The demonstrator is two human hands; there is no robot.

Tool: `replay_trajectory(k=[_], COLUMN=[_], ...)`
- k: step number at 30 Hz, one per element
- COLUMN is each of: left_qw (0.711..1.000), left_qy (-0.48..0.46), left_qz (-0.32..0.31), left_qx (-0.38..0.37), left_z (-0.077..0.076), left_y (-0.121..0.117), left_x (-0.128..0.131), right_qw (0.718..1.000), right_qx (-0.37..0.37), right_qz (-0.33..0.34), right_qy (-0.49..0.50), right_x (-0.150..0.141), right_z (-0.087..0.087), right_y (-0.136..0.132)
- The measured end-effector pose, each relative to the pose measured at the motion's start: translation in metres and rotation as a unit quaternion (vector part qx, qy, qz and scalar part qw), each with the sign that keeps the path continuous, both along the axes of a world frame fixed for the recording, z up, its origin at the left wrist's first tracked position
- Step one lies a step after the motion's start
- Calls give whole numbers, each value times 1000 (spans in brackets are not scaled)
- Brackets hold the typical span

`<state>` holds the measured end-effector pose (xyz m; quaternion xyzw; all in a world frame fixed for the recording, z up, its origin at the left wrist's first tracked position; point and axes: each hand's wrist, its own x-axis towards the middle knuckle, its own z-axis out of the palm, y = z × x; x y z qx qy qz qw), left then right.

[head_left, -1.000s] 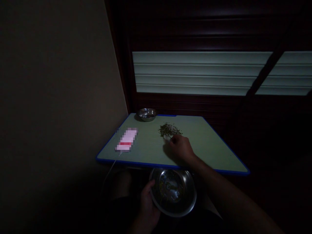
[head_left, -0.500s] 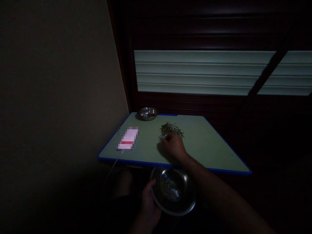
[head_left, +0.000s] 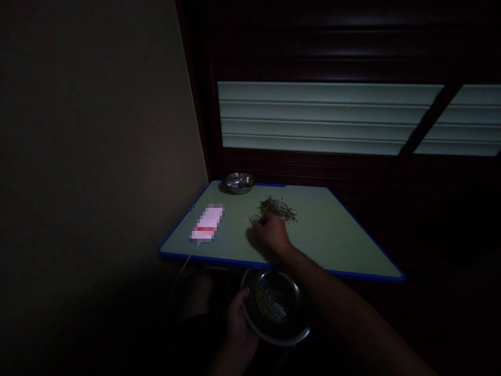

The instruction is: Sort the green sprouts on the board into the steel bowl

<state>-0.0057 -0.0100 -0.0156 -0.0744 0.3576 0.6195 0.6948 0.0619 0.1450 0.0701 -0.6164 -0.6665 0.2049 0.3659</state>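
My left hand (head_left: 238,324) is closed on the rim of a metal bowl (head_left: 301,334), thumb over its edge. This bowl is tilted below the table's front edge, with some greenish bits inside. Over the table, my right hand (head_left: 272,230) is closed, its fingers pinching a small clear, rounded piece (head_left: 254,219) whose kind I cannot make out. Just beyond the fingers lies a loose pile of small green and brown grains (head_left: 277,206), partly covered by the hand. The room is dim, so fine detail is lost.
A pale green table (head_left: 332,235) has a blue rim. A smaller metal bowl (head_left: 239,184) stands at its back left. A lit, blurred-out phone (head_left: 209,222) lies at the left, its white cable (head_left: 183,269) hanging over the front edge. A wall (head_left: 117,130) borders the left side.
My right hand has shifted slightly left, away from the grain pile, and the clear piece shows more at its fingertips. My left hand and its bowl stay almost in place.
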Motion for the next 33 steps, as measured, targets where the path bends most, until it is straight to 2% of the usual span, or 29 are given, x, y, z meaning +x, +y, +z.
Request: replay_trajectory(k=[5, 10, 14, 17, 22, 27, 33], left_qw=[1000, 999, 999, 999, 999, 997, 997], left_qy=[18, 35, 45, 48, 53, 73, 72], left_qz=[-1, 9, 2, 7, -7, 5, -1], left_qx=[-13, -4, -6, -11, -9, -21, -7], left_z=[1, 2, -1, -2, 0, 4, 4], left_y=[0, 0, 1, 2, 0, -4, -3], left_x=[-1, 0, 2, 5, 6, 2, 1], right_qw=[999, 988, 981, 973, 983, 988, 978], right_qx=[5, -31, -54, -51, -9, 18, 37], right_qz=[11, 19, 47, 58, 98, 119, 197], right_qy=[36, 147, 183, 219, 154, 94, 64], right_x=[12, 51, 82, 97, 108, 112, 113], right_z=[-4, 4, 15, 14, 0, -7, -11], right_y=[9, 32, 47, 49, 50, 54, 53])
